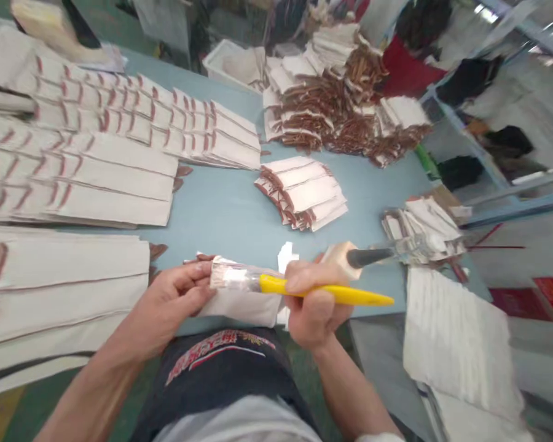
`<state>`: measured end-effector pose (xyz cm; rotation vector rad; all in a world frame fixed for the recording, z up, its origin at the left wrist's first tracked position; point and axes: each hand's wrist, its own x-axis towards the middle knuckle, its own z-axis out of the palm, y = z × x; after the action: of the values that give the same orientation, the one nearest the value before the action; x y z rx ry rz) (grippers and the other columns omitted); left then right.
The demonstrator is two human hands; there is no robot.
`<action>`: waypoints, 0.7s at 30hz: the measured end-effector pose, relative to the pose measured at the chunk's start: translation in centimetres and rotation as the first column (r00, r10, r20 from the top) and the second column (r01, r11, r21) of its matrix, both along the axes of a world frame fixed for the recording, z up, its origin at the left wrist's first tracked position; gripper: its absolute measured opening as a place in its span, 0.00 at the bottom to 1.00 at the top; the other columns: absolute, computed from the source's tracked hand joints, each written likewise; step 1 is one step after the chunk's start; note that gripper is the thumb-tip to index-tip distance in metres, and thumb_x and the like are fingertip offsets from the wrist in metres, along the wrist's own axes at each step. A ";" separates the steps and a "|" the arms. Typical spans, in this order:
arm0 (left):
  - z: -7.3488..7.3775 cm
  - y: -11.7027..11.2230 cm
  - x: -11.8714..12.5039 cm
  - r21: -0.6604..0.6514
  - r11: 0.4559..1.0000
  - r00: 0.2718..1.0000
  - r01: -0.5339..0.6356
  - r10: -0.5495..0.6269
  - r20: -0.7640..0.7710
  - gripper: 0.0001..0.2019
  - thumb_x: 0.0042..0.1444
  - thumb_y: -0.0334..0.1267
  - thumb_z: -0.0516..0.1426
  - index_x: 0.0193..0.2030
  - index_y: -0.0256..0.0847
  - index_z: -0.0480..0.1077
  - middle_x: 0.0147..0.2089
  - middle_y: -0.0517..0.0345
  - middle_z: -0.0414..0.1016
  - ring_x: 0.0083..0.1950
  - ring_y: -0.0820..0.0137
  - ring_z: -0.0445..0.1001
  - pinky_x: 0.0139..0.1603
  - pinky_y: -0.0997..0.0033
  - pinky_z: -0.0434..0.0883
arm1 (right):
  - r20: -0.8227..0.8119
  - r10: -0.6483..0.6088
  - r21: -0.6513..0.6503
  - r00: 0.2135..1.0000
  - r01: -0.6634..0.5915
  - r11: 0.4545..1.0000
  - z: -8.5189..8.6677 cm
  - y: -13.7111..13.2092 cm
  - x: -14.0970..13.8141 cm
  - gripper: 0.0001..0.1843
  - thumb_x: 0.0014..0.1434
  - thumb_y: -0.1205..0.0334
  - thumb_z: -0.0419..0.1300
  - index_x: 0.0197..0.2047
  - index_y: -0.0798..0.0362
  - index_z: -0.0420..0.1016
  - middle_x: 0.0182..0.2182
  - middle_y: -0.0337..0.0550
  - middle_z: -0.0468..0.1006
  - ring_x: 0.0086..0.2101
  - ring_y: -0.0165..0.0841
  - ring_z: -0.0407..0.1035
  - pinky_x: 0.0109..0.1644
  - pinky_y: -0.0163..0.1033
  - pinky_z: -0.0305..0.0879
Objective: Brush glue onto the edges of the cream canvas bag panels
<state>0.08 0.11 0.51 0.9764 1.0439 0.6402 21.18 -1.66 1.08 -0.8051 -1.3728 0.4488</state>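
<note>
My right hand (314, 299) is closed around the yellow handle of a paintbrush (325, 293), held nearly level. The brush's pale bristles reach left, close to the fingers of my left hand (177, 294). Those fingers and the thumb pinch the left end of a white strip-like piece (244, 307) at the table's front edge. The brush overlaps the strip; whether its bristles touch it I cannot tell. Beside my right hand is a tool with a pale block and a dark shaft (371, 256); its kind and whether the hand touches it are unclear. White scraps (286, 255) lie behind the strip.
Overlapping rows of white pieces with brown edges (120, 178) cover the left of the blue table (221, 202). A small fanned stack (308, 187) lies mid-table, with larger piles (322, 98) behind. White sheets (456, 337) hang at the right edge, near a shelf rack (483, 153).
</note>
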 end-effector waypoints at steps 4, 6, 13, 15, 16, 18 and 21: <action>0.5 0.1 0.2 -0.111 0.994 0.998 0.013 -0.006 0.064 0.17 0.49 0.49 0.75 0.36 0.40 0.79 0.26 0.66 0.68 0.24 0.78 0.53 0.22 0.81 0.52 | 0.247 -0.059 0.184 0.967 0.013 0.983 -0.7 0.5 0.0 0.17 0.81 0.51 0.57 0.41 0.46 0.80 0.24 0.34 0.81 0.21 0.29 0.74 0.27 0.35 0.73; 0.4 0.0 0.3 -0.135 0.991 0.996 0.009 0.004 0.094 0.18 0.48 0.48 0.76 0.36 0.40 0.79 0.26 0.65 0.69 0.24 0.78 0.55 0.21 0.81 0.53 | 0.251 -0.100 0.205 0.963 0.048 0.978 -0.6 0.6 0.2 0.18 0.82 0.49 0.56 0.41 0.46 0.80 0.24 0.34 0.80 0.21 0.29 0.73 0.27 0.36 0.71; 0.3 0.1 0.2 -0.162 0.987 0.990 0.000 0.023 0.140 0.16 0.49 0.49 0.75 0.31 0.40 0.78 0.25 0.66 0.67 0.22 0.80 0.54 0.21 0.82 0.52 | 0.252 -0.053 0.242 0.966 -0.009 0.970 0.1 0.3 0.8 0.15 0.82 0.51 0.57 0.48 0.47 0.81 0.24 0.33 0.80 0.19 0.27 0.70 0.25 0.34 0.68; 0.4 0.2 0.4 -0.151 0.989 0.989 0.003 0.019 0.145 0.16 0.48 0.47 0.75 0.30 0.41 0.77 0.24 0.67 0.66 0.22 0.80 0.53 0.19 0.81 0.52 | 0.317 -0.018 0.223 0.948 -0.056 0.973 -0.1 0.5 0.9 0.14 0.82 0.51 0.58 0.49 0.48 0.81 0.25 0.34 0.81 0.20 0.28 0.72 0.26 0.35 0.68; 0.4 0.2 0.5 -0.141 0.990 0.989 0.001 0.019 0.144 0.15 0.48 0.46 0.75 0.30 0.42 0.76 0.23 0.67 0.65 0.21 0.80 0.53 0.19 0.81 0.52 | 0.326 -0.025 0.211 0.945 -0.047 0.976 -0.1 0.5 1.1 0.14 0.82 0.51 0.58 0.49 0.48 0.81 0.26 0.34 0.82 0.21 0.29 0.73 0.26 0.36 0.68; 0.4 0.3 0.7 -0.116 0.993 0.991 -0.014 0.029 0.133 0.14 0.50 0.48 0.74 0.30 0.43 0.77 0.23 0.67 0.65 0.20 0.80 0.52 0.18 0.80 0.51 | 0.297 -0.073 0.215 0.952 0.008 0.976 0.0 0.4 1.3 0.15 0.81 0.50 0.58 0.49 0.47 0.82 0.25 0.34 0.81 0.20 0.29 0.72 0.26 0.37 0.68; 0.2 0.3 0.8 -0.051 0.998 0.996 -0.026 0.030 0.087 0.14 0.53 0.51 0.71 0.31 0.44 0.79 0.24 0.64 0.70 0.20 0.77 0.57 0.17 0.78 0.54 | 0.233 -0.135 0.219 0.963 0.083 0.972 0.4 -0.3 1.6 0.16 0.81 0.49 0.58 0.48 0.48 0.82 0.23 0.34 0.79 0.19 0.30 0.71 0.25 0.37 0.68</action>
<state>0.88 0.43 0.73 0.8841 0.9926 0.6714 22.80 -1.95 1.50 -0.7775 -1.5663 0.1164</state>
